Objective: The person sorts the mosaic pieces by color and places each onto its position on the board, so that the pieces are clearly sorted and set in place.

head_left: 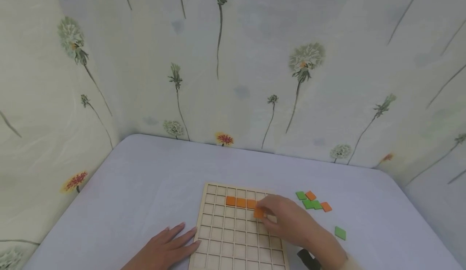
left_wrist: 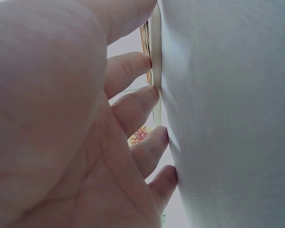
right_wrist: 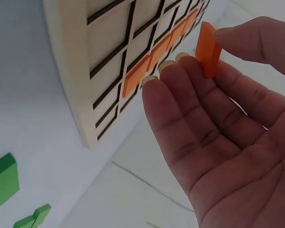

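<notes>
A wooden grid board [head_left: 218, 233] lies on the table, with a row of square orange tiles [head_left: 241, 202] set in cells near its far side. Over the board, my right hand [head_left: 291, 220] pinches another orange tile [right_wrist: 208, 49] between thumb and index finger. In the right wrist view that tile stands on edge, apart from the board, and the other fingers extend beneath it. My left hand [head_left: 165, 247] lies with fingers spread at the board's left edge; its fingertips touch the board and the table. The right hand hides the board's far right part in the head view.
Loose green tiles [head_left: 308, 204] and orange tiles [head_left: 326, 207] lie right of the board. One green tile [head_left: 340, 233] sits apart, nearer to me. A dark object [head_left: 308, 258] shows beneath the right wrist. Flower-printed cloth [head_left: 247, 59] rises behind the white table [head_left: 160, 173].
</notes>
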### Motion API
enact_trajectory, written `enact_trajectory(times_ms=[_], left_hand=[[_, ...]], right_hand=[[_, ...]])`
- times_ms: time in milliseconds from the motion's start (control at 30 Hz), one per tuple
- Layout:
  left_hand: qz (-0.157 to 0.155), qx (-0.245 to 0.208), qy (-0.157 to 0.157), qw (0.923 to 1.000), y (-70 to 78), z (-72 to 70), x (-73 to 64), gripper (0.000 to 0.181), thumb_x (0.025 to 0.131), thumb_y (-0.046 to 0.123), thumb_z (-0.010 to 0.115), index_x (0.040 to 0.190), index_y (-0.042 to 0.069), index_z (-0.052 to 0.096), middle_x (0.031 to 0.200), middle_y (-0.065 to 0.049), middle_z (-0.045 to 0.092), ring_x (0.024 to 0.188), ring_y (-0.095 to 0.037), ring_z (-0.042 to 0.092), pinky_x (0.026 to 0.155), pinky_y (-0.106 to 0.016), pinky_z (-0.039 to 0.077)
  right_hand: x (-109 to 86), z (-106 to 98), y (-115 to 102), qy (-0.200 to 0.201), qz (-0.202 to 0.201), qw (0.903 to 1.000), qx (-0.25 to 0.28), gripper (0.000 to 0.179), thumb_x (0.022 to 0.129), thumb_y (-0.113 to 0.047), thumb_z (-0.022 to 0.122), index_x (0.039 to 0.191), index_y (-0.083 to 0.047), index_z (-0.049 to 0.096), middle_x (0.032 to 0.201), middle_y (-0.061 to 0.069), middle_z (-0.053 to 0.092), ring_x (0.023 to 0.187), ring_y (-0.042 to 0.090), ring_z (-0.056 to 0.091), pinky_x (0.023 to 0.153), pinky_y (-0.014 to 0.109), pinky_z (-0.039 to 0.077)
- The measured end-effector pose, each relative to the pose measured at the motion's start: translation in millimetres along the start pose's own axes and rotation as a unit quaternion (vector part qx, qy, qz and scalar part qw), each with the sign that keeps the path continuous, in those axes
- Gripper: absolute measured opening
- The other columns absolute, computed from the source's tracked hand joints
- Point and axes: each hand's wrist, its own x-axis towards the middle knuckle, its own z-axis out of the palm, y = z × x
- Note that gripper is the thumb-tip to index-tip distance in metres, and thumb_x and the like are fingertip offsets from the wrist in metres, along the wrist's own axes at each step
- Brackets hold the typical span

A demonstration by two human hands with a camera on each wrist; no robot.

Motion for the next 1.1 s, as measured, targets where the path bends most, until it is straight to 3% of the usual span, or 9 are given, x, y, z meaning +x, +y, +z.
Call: enact_trajectory(times_ms=[167, 367, 700, 967, 1100], left_hand=[[0.003, 0.003, 0.001, 1.0000, 0.4, -0.9, 0.3, 0.075, 0.098, 0.074, 0.049, 0.155, 0.025, 0.054, 0.160, 0.000, 0.048, 0.144, -0.035, 0.048, 0.104, -0.057, 0.048], [0.007, 0.002, 0.000, 1.0000, 0.4, -2.1, 1.0, 0.075, 0.098, 0.074, 0.048, 0.155, 0.025, 0.054, 0.160, 0.000, 0.049, 0.144, -0.035, 0.048, 0.104, -0.056, 0.048], [-0.013, -0.015, -0.025, 0.9995, 2.6, -6.4, 2.8, 0.077, 0.098, 0.076, 0.047, 0.156, 0.026, 0.053, 0.162, 0.001, 0.046, 0.146, -0.036, 0.045, 0.107, -0.058, 0.046], [-0.028, -0.030, -0.047, 0.9981, 4.4, -9.5, 3.4, 0.079, 0.097, 0.077, 0.046, 0.156, 0.025, 0.053, 0.163, 0.001, 0.045, 0.148, -0.035, 0.042, 0.109, -0.058, 0.044], [-0.038, -0.040, -0.061, 0.9966, 4.7, -10.5, 3.6, 0.080, 0.096, 0.079, 0.046, 0.157, 0.026, 0.052, 0.164, 0.001, 0.044, 0.149, -0.035, 0.040, 0.111, -0.059, 0.042]], right_hand=[[7.2, 3.5, -4.3, -0.008, -0.013, 0.9999, -0.002, 0.026, 0.093, -0.015, 0.076, 0.119, -0.013, 0.075, 0.107, -0.010, 0.069, 0.093, 0.006, 0.062, 0.084, 0.035, 0.057], [14.2, 10.0, -9.8, -0.015, -0.012, 0.9998, 0.006, 0.024, 0.092, -0.011, 0.072, 0.116, -0.011, 0.075, 0.109, -0.006, 0.072, 0.100, 0.011, 0.065, 0.090, 0.038, 0.057], [21.8, 21.8, -11.6, -0.014, -0.049, 0.9984, 0.025, 0.021, 0.095, -0.016, 0.074, 0.115, -0.013, 0.075, 0.109, -0.006, 0.073, 0.093, 0.006, 0.063, 0.083, 0.034, 0.057], [27.5, 27.4, -17.7, -0.023, -0.050, 0.9984, 0.010, 0.023, 0.097, -0.020, 0.073, 0.118, -0.011, 0.075, 0.116, -0.002, 0.073, 0.109, 0.015, 0.066, 0.094, 0.039, 0.056], [30.0, 30.5, -19.4, -0.011, -0.063, 0.9980, 0.003, 0.021, 0.098, -0.023, 0.074, 0.114, -0.011, 0.076, 0.113, -0.003, 0.073, 0.109, 0.016, 0.066, 0.095, 0.039, 0.055]])
